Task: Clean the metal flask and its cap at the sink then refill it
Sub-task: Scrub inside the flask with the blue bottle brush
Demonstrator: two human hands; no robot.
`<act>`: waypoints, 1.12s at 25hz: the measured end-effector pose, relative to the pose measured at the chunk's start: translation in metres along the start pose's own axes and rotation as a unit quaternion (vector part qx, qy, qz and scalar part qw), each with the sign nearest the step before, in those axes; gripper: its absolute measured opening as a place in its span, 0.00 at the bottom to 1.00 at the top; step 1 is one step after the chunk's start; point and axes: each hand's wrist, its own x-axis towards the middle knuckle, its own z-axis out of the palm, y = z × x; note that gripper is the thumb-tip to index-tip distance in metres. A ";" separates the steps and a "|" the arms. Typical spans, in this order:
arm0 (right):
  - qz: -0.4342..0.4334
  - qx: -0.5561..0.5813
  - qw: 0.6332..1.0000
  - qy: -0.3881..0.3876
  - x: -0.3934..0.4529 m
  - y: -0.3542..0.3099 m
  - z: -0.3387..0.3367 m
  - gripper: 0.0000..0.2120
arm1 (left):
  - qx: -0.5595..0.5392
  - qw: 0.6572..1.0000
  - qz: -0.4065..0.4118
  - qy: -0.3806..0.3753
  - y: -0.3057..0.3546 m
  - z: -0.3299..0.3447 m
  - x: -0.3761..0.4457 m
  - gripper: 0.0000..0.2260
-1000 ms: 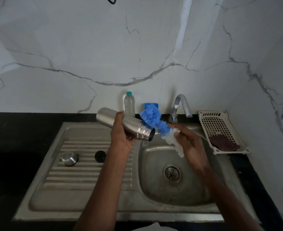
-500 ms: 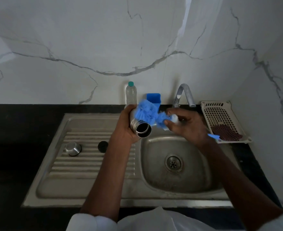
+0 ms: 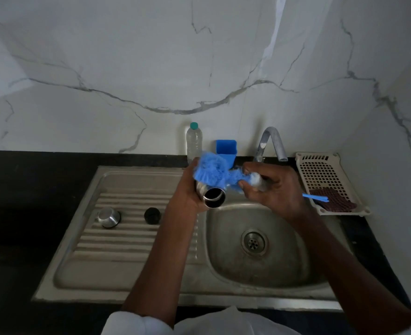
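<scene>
My left hand [image 3: 187,189] grips the metal flask [image 3: 211,197] over the sink's left rim, its open mouth turned toward me. My right hand [image 3: 274,189] holds a blue bottle brush [image 3: 211,169] by its handle, whose blue tip sticks out to the right. The blurred bristle head lies against the flask's upper side, just above the mouth. The steel cap [image 3: 109,216] and a black inner stopper [image 3: 152,215] sit on the ribbed drainboard [image 3: 117,245].
The sink basin [image 3: 284,257] with its drain lies below my hands, the tap [image 3: 270,143] behind it. A clear plastic bottle [image 3: 194,141] and a blue holder [image 3: 226,148] stand at the wall. A cream basket [image 3: 325,175] with a dark scrubber [image 3: 335,201] sits right.
The flask has swung from lying sideways to pointing its mouth toward me. The brush head moved up onto the flask's upper side, and both hands shifted slightly.
</scene>
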 end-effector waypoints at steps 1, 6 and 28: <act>0.021 0.007 1.000 0.001 -0.007 0.006 -0.009 0.16 | -0.017 1.000 -0.010 -0.005 0.005 -0.007 -0.001 0.18; 0.036 0.017 0.998 0.042 -0.011 -0.009 0.010 0.14 | -0.071 0.996 0.034 0.042 -0.003 0.003 -0.003 0.17; 0.075 -0.016 0.995 0.060 -0.017 -0.009 0.021 0.14 | -0.027 0.998 0.028 0.047 0.003 0.002 0.015 0.19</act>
